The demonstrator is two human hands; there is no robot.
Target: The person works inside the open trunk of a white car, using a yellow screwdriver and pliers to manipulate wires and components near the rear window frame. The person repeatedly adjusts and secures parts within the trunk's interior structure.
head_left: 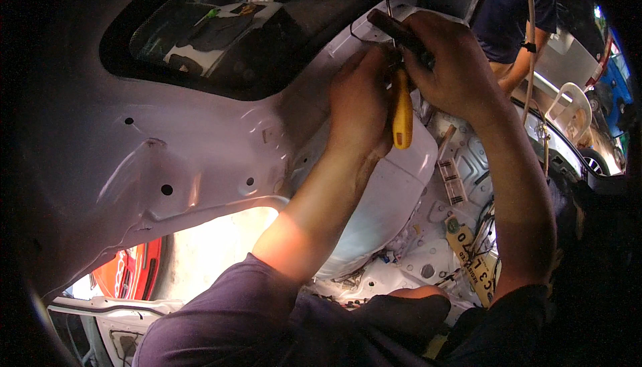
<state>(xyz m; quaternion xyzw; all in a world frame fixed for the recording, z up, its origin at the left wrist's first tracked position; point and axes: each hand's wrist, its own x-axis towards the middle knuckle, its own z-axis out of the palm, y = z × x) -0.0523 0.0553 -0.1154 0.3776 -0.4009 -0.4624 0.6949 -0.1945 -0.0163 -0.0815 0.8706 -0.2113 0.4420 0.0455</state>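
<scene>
Two hands work close together beside a dark-bordered window

The right hand [458, 69] has its fingers curled round a dark bar [384, 23], whose end juts out leftward past them. The left hand [358, 99] is bunched just below that end, fingers bent; whether they grip the yellow handle [402, 116] hanging right beside them cannot be told.

Left of the left fingers sits the window [207, 39], its dark rim the nearest barrier, with a pale painted panel [207, 143] below it. Beyond the right fingers, to the right, are a hanging hose [532, 12] and a co-worker in a dark shirt [511, 9].

Beneath the fingers, open room lies between the forearms, above a pale rounded hump [384, 196]. Farther down and left, the panel's edge borders a bright opening [214, 250].
</scene>
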